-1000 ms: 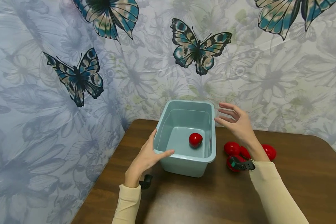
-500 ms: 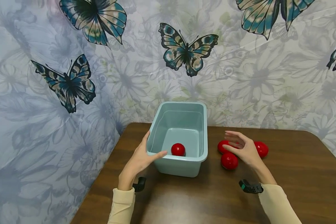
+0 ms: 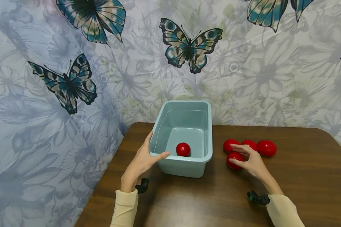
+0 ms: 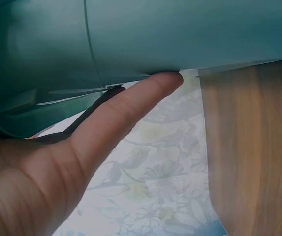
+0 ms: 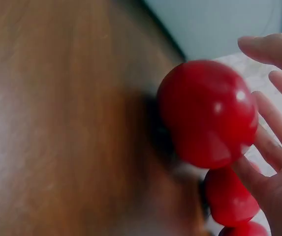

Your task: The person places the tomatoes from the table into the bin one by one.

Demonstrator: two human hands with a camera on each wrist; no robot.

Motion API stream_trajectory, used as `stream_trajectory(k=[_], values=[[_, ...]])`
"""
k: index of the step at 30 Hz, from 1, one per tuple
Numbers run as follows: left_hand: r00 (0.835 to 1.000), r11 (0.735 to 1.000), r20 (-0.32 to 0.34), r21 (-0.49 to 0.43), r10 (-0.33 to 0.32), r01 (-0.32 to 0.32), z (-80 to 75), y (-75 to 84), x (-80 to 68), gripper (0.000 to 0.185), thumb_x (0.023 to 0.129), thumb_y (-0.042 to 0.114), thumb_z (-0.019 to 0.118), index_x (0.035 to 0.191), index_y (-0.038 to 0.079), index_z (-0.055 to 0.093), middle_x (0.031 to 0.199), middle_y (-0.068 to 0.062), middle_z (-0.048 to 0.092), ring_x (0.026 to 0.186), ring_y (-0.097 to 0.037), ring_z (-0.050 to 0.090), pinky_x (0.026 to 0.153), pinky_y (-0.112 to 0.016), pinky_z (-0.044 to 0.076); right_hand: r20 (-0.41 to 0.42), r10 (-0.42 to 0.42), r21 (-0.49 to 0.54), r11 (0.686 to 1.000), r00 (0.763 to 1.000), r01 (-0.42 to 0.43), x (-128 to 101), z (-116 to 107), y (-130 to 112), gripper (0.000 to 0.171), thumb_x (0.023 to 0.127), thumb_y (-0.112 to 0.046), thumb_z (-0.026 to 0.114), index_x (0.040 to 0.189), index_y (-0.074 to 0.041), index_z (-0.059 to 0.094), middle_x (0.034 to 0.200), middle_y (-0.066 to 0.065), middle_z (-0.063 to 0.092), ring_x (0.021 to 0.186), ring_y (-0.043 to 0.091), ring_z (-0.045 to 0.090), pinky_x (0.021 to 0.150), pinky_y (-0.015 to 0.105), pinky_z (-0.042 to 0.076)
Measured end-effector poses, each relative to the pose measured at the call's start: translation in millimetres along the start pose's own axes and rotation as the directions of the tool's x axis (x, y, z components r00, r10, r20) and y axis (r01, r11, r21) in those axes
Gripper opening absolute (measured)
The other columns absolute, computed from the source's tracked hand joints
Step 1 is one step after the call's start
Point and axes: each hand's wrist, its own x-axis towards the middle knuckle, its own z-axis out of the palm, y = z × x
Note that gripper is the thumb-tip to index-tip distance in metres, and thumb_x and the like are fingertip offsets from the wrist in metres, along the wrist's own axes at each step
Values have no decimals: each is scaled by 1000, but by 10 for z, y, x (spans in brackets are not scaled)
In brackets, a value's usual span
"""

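A pale blue-green plastic tub (image 3: 182,167) stands on the table with one glossy red round fruit (image 3: 183,149) inside, near its front wall. My left hand (image 3: 143,160) rests at the tub's near left corner, thumb straight along the front rim and fingers along the left side. To the right of the tub, my right hand (image 3: 251,160) reaches over the nearest red fruit (image 5: 207,115) with its fingers spread around it. In the right wrist view the palm and fingers stand beside this fruit, not closed on it.
Behind the right hand, more red fruits (image 3: 267,148) sit close together on the brown wooden table (image 3: 301,176). A butterfly-patterned cloth backdrop (image 3: 241,78) rises right behind the table's far edge. Both wrists wear dark bands.
My right hand has moved from beside the tub's right rim down and right to the near fruit. The fruit inside the tub has rolled toward the front wall. My left hand stays at the tub.
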Motion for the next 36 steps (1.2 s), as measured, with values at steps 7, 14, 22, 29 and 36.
stream_trajectory(k=[7,14,22,29,36], values=[[1000,1000,-1,-7,9,-9,-1,7,7,121,83,57,84,170,24,8,169,-13,28,148,-38,40,118,-65,33,38,72,-132,989,997,-67,-82,8,64,58,83,-14,90,136,-6,68,136,16,63,121,27,57,91,10,45],[1000,1000,3,12,9,-9,-3,11,13,119,84,58,82,170,24,7,169,-14,29,148,-39,40,117,-65,34,77,80,-179,982,994,-65,-104,14,59,59,81,-16,92,134,-5,68,134,17,61,123,42,56,90,40,55],[1000,1000,9,10,3,-3,-2,19,3,120,83,59,83,170,26,6,169,-12,29,148,-38,39,117,-65,34,87,67,-191,980,994,-49,-108,37,62,64,76,-7,94,134,-2,67,131,21,60,121,46,56,90,57,56],[1000,1000,4,12,3,-3,-4,27,-7,120,83,59,83,170,26,7,169,-12,28,148,-38,39,118,-64,33,78,83,-182,981,994,-67,-112,42,56,64,77,-7,93,135,-2,66,130,21,59,120,47,56,92,64,54],[1000,1000,4,19,-7,7,0,34,-14,120,83,60,82,170,27,6,170,-12,26,150,-38,37,118,-65,33,63,82,-191,979,995,-69,-127,61,64,63,77,-8,94,134,-3,67,130,21,60,120,47,57,91,63,54]])
